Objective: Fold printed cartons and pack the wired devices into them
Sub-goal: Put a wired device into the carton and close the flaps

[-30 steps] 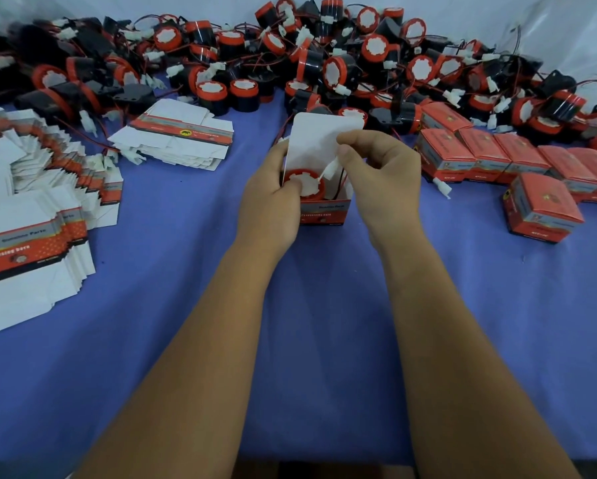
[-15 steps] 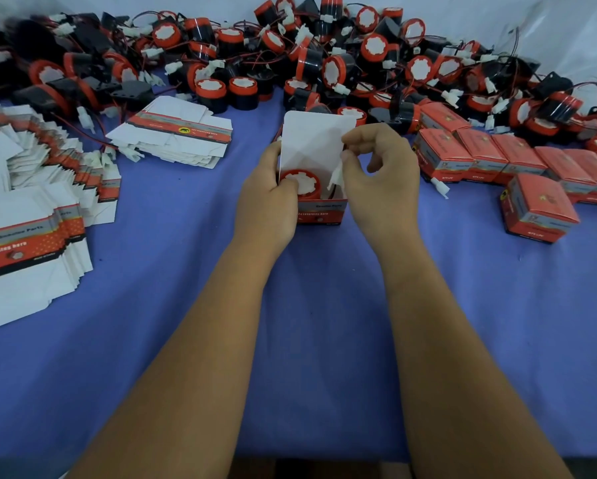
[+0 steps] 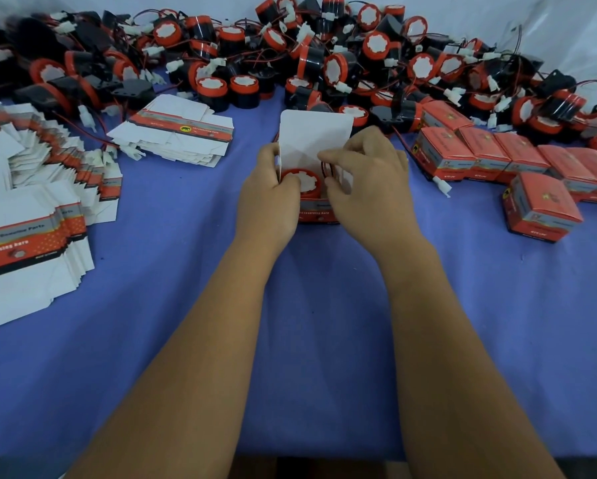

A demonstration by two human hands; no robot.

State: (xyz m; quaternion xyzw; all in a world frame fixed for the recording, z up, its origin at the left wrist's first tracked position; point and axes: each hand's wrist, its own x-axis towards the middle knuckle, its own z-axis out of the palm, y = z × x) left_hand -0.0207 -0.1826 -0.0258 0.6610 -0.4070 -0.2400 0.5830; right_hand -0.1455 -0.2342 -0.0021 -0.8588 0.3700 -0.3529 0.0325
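Lettering on the open carton (image 3: pixel 319 210) reads partly "reversing horn" along its front band; the flat cartons (image 3: pixel 31 243) at the left edge show "Genuine Parts" above similar wording, the rest too blurred to read. The open carton stands at mid tabletop (image 3: pixel 318 340), white lid flap (image 3: pixel 316 140) upright, a red-faced wired device (image 3: pixel 302 183) seated inside. The left hand (image 3: pixel 267 198) grips the carton's left wall, fingers curled round it. The right hand (image 3: pixel 369 188) pinches the device's wire (image 3: pixel 326 167) at the carton's right side. Closed cartons (image 3: pixel 490 157) line up to the right, 1 more (image 3: pixel 542 210) nearer. Loose devices (image 3: pixel 324 53) heap along the far edge. Bare blue cloth lies between the arms and the near edge.
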